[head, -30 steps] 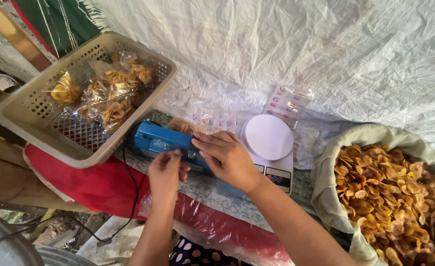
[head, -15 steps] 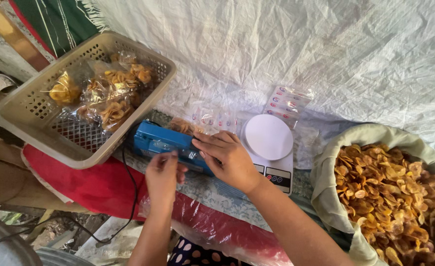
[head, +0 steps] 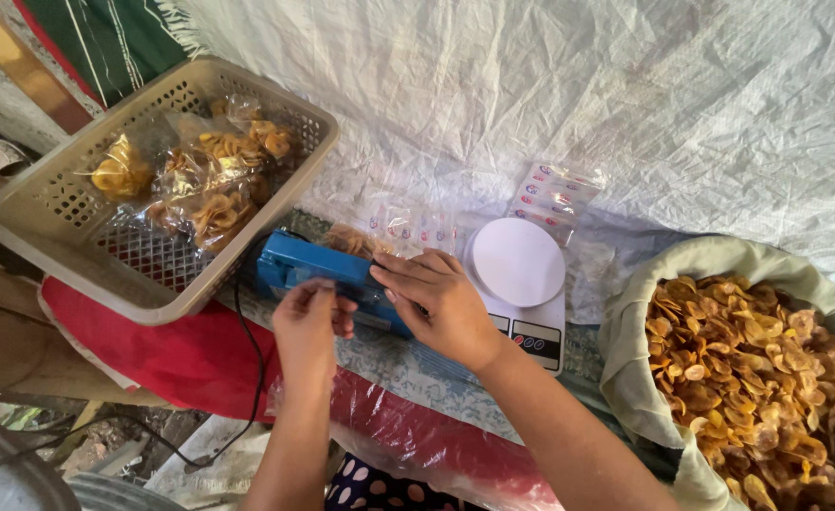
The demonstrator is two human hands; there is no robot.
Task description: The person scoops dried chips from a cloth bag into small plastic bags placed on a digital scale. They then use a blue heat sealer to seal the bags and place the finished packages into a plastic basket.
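Fingers (head: pixel 408 274) of the right hand (head: pixel 441 308) lie flat and pressed together along the top of the blue heat sealer (head: pixel 327 274), palm down on its bar. Fingers of the left hand (head: pixel 306 326) are curled and bunched at the sealer's near edge, pinching something small there; what it is cannot be told. A clear bag of chips (head: pixel 356 241) pokes out behind the sealer's far side.

Against the picture a second ago, both hands sit in nearly the same spots and the sealer has not shifted; only the left hand's fingertips look a little more tucked in.

The sealer is a hard, glossy plastic box, long and low, with a black cord (head: pixel 242 378) trailing off the worktop (head: pixel 417 374), which is covered in patterned cloth. Left of it a beige plastic basket (head: pixel 48 237) with latticed walls holds crinkled clear packets of golden chips. Right of the hands stands a white scale (head: pixel 521 284) with a smooth round plate. Farther right, a pale cloth sack (head: pixel 635 369) lies open, full of curled, ridged orange-brown chips. A stack of small clear bags (head: pixel 554 194) rests against white woven sheeting (head: pixel 578 85).
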